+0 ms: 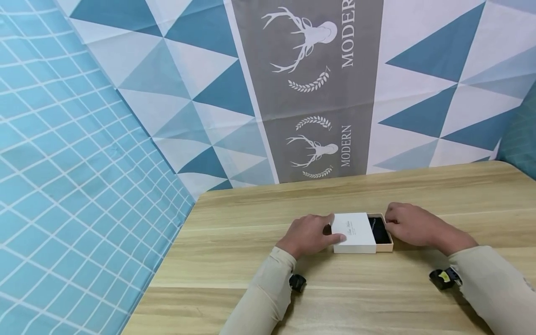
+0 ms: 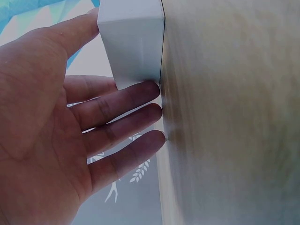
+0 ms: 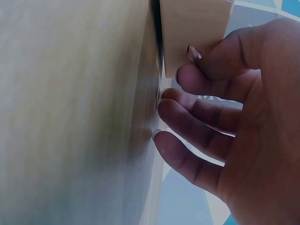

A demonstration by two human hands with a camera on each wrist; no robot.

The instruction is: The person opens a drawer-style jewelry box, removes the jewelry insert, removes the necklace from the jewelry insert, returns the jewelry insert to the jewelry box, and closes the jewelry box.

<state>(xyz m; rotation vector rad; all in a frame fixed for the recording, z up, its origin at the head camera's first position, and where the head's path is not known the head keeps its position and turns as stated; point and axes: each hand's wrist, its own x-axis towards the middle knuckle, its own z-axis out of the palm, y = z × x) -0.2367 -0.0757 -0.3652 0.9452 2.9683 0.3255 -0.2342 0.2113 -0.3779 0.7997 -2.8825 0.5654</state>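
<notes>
On the wooden table lies a white jewelry box sleeve (image 1: 353,232) with small printed lettering on top. Its drawer (image 1: 384,248) sticks out partway to the right, showing a black lining (image 1: 380,231) and a thin silvery chain (image 1: 373,224). My left hand (image 1: 309,234) grips the sleeve's left end, thumb along the near side and index finger at the far side; the other fingers (image 2: 126,157) spread below. At the drawer's tan end face (image 3: 192,23), my right hand (image 1: 414,224) pinches with thumb and index finger together. The pinched part is hidden between them.
The wooden table (image 1: 209,260) extends all round the box. Behind it hangs a patterned cloth (image 1: 307,102) with deer heads and triangles; a blue checked cloth (image 1: 83,186) borders the left edge. Dark wrist devices (image 1: 443,279) sit under both sleeves' cuffs.
</notes>
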